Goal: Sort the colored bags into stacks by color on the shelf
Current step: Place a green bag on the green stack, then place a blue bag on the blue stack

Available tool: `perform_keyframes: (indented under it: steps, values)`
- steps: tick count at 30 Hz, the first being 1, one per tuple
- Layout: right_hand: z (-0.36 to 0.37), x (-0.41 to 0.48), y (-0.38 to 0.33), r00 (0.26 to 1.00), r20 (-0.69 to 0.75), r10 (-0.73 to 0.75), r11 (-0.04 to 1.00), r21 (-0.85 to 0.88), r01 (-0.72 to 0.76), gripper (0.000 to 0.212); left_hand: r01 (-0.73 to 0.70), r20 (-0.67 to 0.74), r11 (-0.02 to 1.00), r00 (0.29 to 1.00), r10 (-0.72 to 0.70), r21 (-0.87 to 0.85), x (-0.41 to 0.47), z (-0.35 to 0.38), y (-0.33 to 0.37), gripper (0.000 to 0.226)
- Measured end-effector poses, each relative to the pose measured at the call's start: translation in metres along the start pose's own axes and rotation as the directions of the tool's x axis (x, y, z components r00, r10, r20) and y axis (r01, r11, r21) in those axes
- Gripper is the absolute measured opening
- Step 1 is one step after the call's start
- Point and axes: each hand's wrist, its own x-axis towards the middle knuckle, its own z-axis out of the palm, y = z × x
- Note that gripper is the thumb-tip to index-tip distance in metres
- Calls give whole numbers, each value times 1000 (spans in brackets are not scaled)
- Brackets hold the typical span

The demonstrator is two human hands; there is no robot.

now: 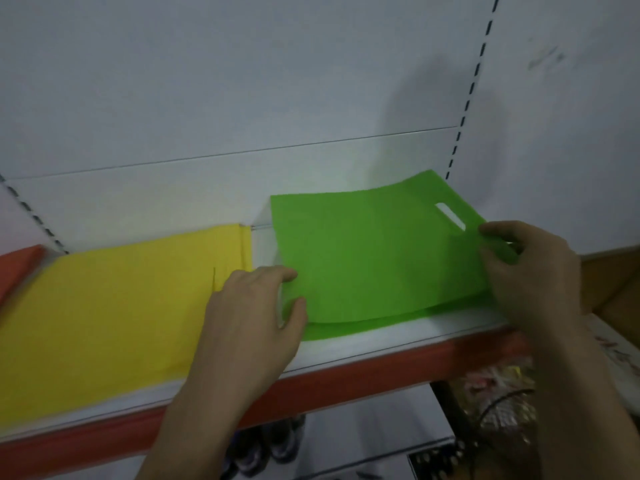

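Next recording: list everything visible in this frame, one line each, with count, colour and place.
top green bag: one, green, right part of the shelf, bowed above the one below
lower green bag: one visible, green, flat under it
yellow stack: count unclear, yellow, left of the green bags
red bag: one edge showing, red-orange, far left
shelf: one, white with a red front edge
slotted uprights: two, white, on the back panel
cardboard box: one, brown, right of the shelf
goods below the shelf: blurred, cannot tell
left hand: grip on the top green bag's left edge
right hand: pinches its right corner
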Motion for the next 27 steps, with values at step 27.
perform_keyframes:
  steps: [27]
  values:
    - [122,-137,-219,667,475,-574,814,248,525,41,319,-99,923,948,-304,215,-85,-130,-178,55]
